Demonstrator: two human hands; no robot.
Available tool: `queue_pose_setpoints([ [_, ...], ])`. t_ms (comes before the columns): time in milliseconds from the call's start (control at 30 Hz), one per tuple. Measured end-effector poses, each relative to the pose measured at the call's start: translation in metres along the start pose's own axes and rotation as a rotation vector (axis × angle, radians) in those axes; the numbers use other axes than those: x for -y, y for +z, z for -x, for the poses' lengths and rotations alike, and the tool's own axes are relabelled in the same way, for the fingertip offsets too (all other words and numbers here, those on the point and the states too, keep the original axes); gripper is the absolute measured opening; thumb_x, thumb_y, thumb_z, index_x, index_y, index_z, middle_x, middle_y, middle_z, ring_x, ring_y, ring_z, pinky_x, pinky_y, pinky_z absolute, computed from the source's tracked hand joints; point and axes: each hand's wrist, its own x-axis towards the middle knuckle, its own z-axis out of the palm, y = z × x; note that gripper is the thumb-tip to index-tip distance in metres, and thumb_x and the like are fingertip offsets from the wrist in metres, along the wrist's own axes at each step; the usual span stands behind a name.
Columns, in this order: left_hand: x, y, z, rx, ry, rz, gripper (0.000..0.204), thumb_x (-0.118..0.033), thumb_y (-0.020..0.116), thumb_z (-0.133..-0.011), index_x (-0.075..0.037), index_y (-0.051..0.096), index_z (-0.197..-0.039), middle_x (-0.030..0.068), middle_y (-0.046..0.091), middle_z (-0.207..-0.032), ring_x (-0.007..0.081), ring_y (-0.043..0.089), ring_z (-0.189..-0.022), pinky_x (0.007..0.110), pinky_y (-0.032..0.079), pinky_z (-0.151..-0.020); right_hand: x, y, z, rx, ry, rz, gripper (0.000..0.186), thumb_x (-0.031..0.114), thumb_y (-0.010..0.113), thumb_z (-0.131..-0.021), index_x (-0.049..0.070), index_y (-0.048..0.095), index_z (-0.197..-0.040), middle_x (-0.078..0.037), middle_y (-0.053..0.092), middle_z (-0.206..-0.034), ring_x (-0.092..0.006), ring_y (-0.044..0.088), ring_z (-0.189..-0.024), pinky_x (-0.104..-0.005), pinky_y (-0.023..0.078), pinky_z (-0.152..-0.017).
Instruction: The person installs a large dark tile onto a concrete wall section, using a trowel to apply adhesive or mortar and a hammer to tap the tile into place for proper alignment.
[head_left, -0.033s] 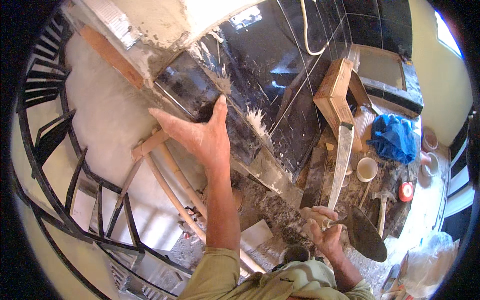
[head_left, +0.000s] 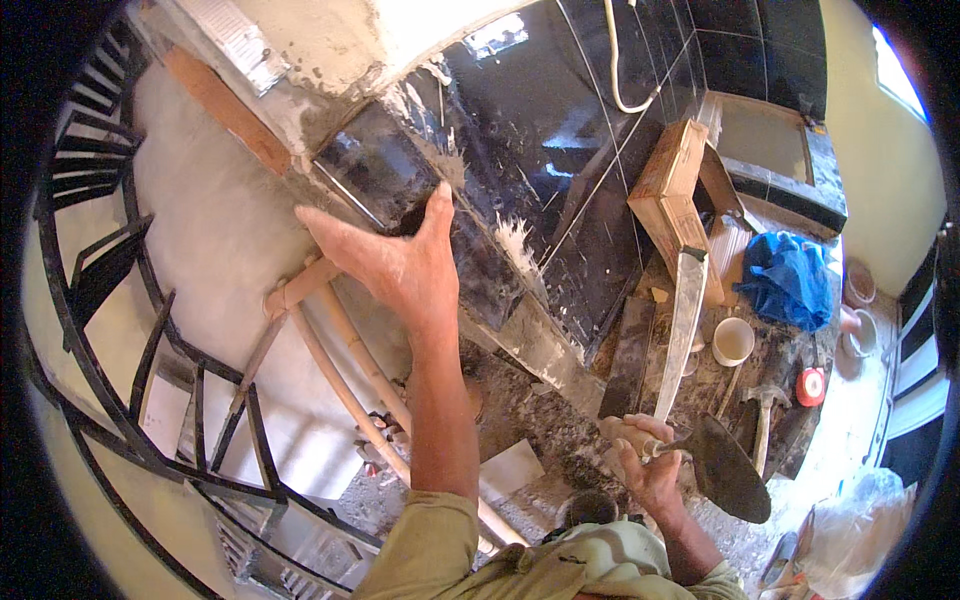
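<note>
My left hand reaches forward with its thumb and fingers spread apart. It rests against a short black tile set on the ledge of a wall, the thumb lying near the tile's right edge. Part of the tile is hidden behind the hand. Low on the right, my right hand is closed round the wooden handle of a trowel. The trowel's dark, mortar-stained blade points to the right.
Black wall tiles stand beyond the ledge. To the right, a cluttered worktop carries an open cardboard box, a blue plastic bag, a white cup, a hammer and a red tape measure. Wooden poles and a dark railing are at left.
</note>
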Motion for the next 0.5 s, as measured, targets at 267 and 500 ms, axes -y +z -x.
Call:
queue_pose_setpoints([
  [267,-0.021,0.001,-0.019,-0.024,0.068,-0.241,0.121,-0.029,0.088,-0.069,0.006,0.006,-0.151,0.0345,0.02,-0.15,0.0477,0.023,-0.14,0.053,0.023,-0.116,-0.022,-0.001,0.008,0.089,-0.006,0.077,0.019,0.008,0.071,-0.085,0.003,0.072,-0.103,-0.013,0.065,-0.106,-0.0275,0.061,-0.103,-0.038,0.05,-0.088],
  [500,-0.018,0.002,-0.013,-0.011,0.075,-0.158,0.123,-0.028,0.088,-0.069,0.006,0.003,-0.151,0.0352,0.018,-0.15,0.0481,0.022,-0.14,0.054,0.023,-0.115,-0.015,-0.006,0.004,0.037,-0.034,0.039,0.017,0.008,0.071,-0.086,0.0,0.068,-0.1,-0.014,0.065,-0.105,-0.0247,0.064,-0.094,-0.0349,0.052,-0.081],
])
